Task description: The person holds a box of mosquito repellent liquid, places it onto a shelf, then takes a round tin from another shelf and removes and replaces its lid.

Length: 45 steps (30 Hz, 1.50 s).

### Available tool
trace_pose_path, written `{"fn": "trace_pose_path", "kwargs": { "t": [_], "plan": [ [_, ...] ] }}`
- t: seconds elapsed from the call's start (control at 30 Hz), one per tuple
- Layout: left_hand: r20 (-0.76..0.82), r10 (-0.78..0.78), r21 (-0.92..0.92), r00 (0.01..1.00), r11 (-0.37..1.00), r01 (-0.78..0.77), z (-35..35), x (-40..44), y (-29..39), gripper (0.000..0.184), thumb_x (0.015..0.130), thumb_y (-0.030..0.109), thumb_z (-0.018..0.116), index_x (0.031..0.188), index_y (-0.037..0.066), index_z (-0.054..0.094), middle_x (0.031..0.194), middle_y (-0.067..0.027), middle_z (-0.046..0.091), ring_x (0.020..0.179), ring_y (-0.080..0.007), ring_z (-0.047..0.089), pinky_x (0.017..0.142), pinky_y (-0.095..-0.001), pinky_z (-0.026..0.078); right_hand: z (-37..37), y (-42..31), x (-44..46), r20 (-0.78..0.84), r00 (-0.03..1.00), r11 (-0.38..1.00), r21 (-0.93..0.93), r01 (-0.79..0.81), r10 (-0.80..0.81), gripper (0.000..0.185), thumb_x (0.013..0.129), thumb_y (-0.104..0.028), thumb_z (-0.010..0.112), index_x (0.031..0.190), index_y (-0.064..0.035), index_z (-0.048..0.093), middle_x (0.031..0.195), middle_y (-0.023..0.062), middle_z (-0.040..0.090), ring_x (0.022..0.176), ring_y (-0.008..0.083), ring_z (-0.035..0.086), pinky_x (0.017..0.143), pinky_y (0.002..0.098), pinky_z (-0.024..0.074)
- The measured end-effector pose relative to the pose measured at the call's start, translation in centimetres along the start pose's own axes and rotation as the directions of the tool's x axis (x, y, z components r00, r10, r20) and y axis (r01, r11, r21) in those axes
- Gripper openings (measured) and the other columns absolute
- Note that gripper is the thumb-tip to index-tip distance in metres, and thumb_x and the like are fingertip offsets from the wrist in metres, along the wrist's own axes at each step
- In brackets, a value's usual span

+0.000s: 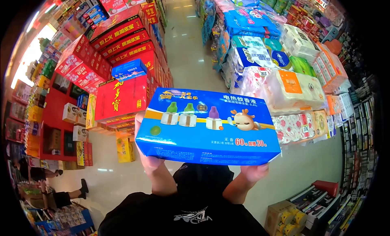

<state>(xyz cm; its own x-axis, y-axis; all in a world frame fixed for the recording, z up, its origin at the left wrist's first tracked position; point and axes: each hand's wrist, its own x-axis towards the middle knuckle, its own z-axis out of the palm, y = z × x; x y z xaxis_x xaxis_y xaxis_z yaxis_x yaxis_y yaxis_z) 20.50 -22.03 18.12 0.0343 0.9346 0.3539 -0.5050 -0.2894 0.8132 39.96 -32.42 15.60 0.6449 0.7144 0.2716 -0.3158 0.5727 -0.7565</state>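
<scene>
- Glossy pale tiled floor (pixel 183 53) runs toward twelve o'clock, its borders lost in black lens edges.
- Large blue cardboard box (pixel 195 132) sits at the centre, reading "电热蚊香液", "60" and "30"; its lower small print is illegible.
- Left hand (pixel 152 161), at seven o'clock, and right hand (pixel 256 172), at five, are partly curled, gripping the box between them; most fingers are hidden.
- Stacked red cardboard carton (pixel 126 96) at ten o'clock reads "加多寶", with a small blue box (pixel 129 68) on top.
- Black shirt (pixel 154 215) at six o'clock carries white lettering, hard to read.
- Another person (pixel 61 197), at eight o'clock, is cut off.
</scene>
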Motion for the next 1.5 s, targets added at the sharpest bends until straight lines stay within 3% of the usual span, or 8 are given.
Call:
{"fn": "trace_pose_path", "kwargs": {
  "t": [0.23, 0.47, 0.6, 0.73, 0.97, 1.2, 1.4, 1.5],
  "plan": [
    [-0.018, 0.068, 0.004, 0.997, 0.998, -0.068, -0.9, -3.0, 0.5, 0.082, 0.067, 0.064, 0.074, 0.108, 0.001, 0.041, 0.113, -0.011, 0.048, 0.102, -0.0149, 0.051, 0.088, -0.0277, 0.042, -0.7, -1.5, -1.0, 0.035, 0.998, 0.999, -0.006, -0.044, 0.044, 0.082, 0.07, -0.054, 0.077, 0.118, 0.0005, 0.037, 0.115, 0.0138, 0.054, 0.11, 0.02, 0.053, 0.098, 0.0344, 0.0413],
    [-0.065, 0.171, 0.017, 0.983, 0.985, -0.171, 2.7, -5.2, 2.0, 0.09, 0.058, 0.065, 0.08, 0.108, 0.004, 0.039, 0.109, -0.0082, 0.05, 0.1, -0.0144, 0.053, 0.088, -0.0285, 0.044, -2.6, -2.8, 0.5, 0.157, 0.987, 0.989, 0.132, -0.062, 0.041, 0.083, 0.068, -0.055, 0.079, 0.115, -0.0014, 0.038, 0.112, 0.0135, 0.053, 0.109, 0.0212, 0.053, 0.098, 0.035, 0.0406],
    [-0.105, 0.149, -0.031, 0.983, 0.988, -0.153, 6.4, -5.9, 1.2, 0.093, 0.052, 0.065, 0.083, 0.108, 0.006, 0.037, 0.105, -0.0053, 0.051, 0.098, -0.013, 0.054, 0.086, -0.0271, 0.045, -4.3, -6.8, 1.1, 0.116, 0.993, 1.0, -0.018, 0.022, -0.02, 0.078, 0.067, -0.057, 0.079, 0.107, -0.0045, 0.037, 0.109, 0.0117, 0.052, 0.105, 0.0196, 0.051, 0.095, 0.0338, 0.039],
    [0.116, 0.02, -0.037, 0.993, 0.999, -0.016, 9.7, -6.5, 0.5, 0.092, 0.053, 0.065, 0.083, 0.106, 0.007, 0.036, 0.111, -0.0079, 0.046, 0.107, -0.0152, 0.05, 0.092, -0.0305, 0.041, -6.7, -10.3, 2.2, 0.061, 0.991, 0.993, -0.025, 0.117, -0.115, 0.077, 0.068, -0.059, 0.077, 0.105, -0.0056, 0.037, 0.11, 0.01, 0.049, 0.103, 0.0175, 0.049, 0.094, 0.0322, 0.0374],
    [0.165, 0.034, 0.076, 0.986, 0.996, -0.047, 15.6, -9.1, -2.5, 0.09, 0.059, 0.073, 0.073, 0.108, 0.007, 0.038, 0.129, -0.0166, 0.042, 0.12, -0.0229, 0.045, 0.101, -0.0361, 0.037, -13.7, -12.7, 1.0, -0.009, 0.988, 0.983, -0.099, 0.154, -0.156, 0.076, 0.068, -0.058, 0.078, 0.106, -0.0065, 0.035, 0.107, 0.0085, 0.048, 0.103, 0.0172, 0.048, 0.094, 0.0328, 0.0376],
    [0.371, -0.033, -0.085, 0.928, 0.994, 0.069, 18.9, -7.9, -7.6, 0.088, 0.062, 0.075, 0.07, 0.109, 0.007, 0.039, 0.131, -0.0201, 0.04, 0.123, -0.0258, 0.044, 0.103, -0.0383, 0.037, -16.0, -15.5, -0.1, -0.119, 0.965, 0.962, -0.171, 0.214, -0.235, 0.078, 0.065, -0.058, 0.08, 0.106, -0.0087, 0.035, 0.116, 0.0109, 0.049, 0.11, 0.0199, 0.047, 0.096, 0.0339, 0.0384],
    [0.493, -0.039, -0.247, 0.869, 0.952, 0.183, 23.0, -6.2, -11.4, 0.085, 0.063, 0.075, 0.068, 0.105, 0.009, 0.037, 0.133, -0.0217, 0.039, 0.123, -0.0266, 0.042, 0.104, -0.0398, 0.035, -18.0, -15.8, -0.8, -0.209, 0.924, 0.919, -0.305, 0.25, -0.321, 0.092, 0.066, -0.061, 0.077, 0.122, -0.001, 0.037, 0.116, 0.0114, 0.05, 0.111, 0.0184, 0.053, 0.097, 0.0327, 0.0438],
    [0.513, 0.004, -0.291, 0.858, 0.942, 0.169, 25.7, -5.6, -12.4, 0.089, 0.064, 0.079, 0.064, 0.113, 0.009, 0.036, 0.127, -0.0146, 0.044, 0.12, -0.0255, 0.046, 0.102, -0.0411, 0.039, -17.6, -16.4, -0.6, -0.298, 0.889, 0.908, -0.34, 0.243, -0.349, 0.089, 0.062, -0.063, 0.079, 0.115, -0.005, 0.037, 0.114, 0.0086, 0.049, 0.111, 0.0177, 0.049, 0.097, 0.0322, 0.0406]
  ]
}}
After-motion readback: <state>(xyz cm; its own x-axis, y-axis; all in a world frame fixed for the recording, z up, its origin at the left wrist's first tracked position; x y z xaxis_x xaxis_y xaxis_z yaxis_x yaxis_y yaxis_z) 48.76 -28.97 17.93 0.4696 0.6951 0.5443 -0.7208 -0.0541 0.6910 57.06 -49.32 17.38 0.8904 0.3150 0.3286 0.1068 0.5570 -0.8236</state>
